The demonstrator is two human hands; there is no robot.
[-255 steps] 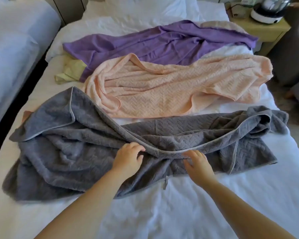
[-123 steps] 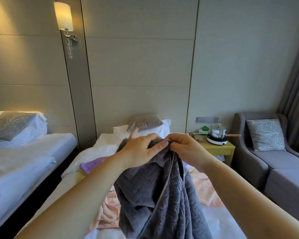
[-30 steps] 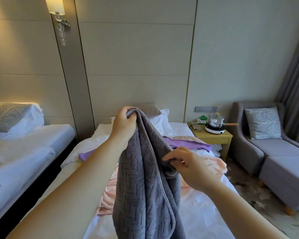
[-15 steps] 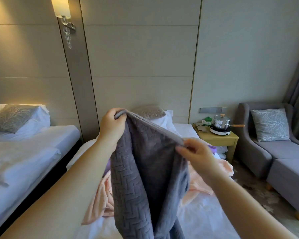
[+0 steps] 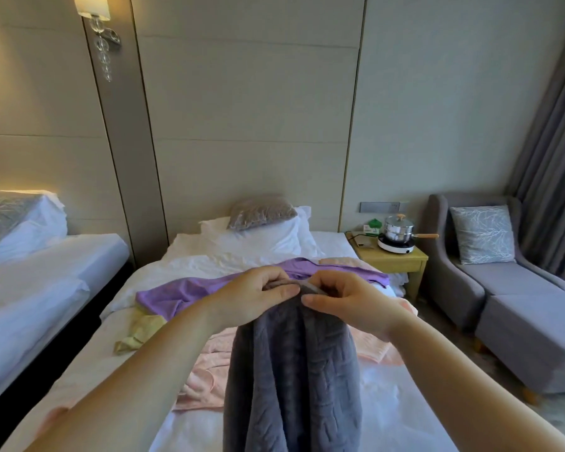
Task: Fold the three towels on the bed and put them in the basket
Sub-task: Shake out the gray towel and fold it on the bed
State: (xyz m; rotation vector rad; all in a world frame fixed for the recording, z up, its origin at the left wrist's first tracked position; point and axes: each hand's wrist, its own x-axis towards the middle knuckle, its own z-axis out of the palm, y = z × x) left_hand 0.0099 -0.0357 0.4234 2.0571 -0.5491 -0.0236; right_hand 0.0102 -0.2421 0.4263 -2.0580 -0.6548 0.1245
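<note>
A grey towel [image 5: 291,380] with a woven pattern hangs in the air over the white bed [image 5: 209,259]. My left hand [image 5: 255,298] and my right hand [image 5: 346,301] are side by side and both pinch its top edge. Behind the hands a purple towel [image 5: 190,291] lies spread across the bed. A peach towel [image 5: 209,370] lies crumpled under the hanging grey one. No basket is in view.
A small yellow-green cloth [image 5: 141,331] lies at the bed's left edge. A second bed [image 5: 46,282] stands to the left across a dark gap. To the right are a wooden nightstand [image 5: 395,259] with a pot [image 5: 398,230] and a grey armchair [image 5: 503,288].
My hands, held apart along the grey towel's edge half a second ago, have come together and lowered. The towel now hangs doubled below them.
</note>
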